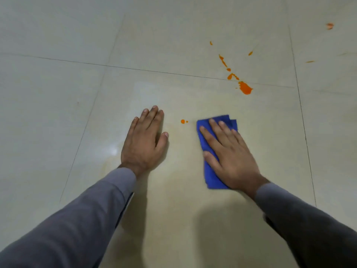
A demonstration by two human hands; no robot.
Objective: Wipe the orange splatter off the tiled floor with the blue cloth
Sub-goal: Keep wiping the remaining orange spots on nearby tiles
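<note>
A folded blue cloth [209, 172] lies flat on the pale tiled floor [58, 93]. My right hand [229, 153] presses on it with straight, spread fingers. A small orange drop [182, 121] sits just left of the cloth's far corner. A larger orange splatter [245, 88] with a trail of streaks [223, 60] lies farther away to the right, across a tile joint. My left hand [144, 138] rests flat on the floor, fingers straight, left of the small drop.
More orange specks sit far right, a smudge [330, 26] and a thin streak [310, 61]. Dark grout lines [154, 71] cross the floor. Both forearms wear grey sleeves [87, 215].
</note>
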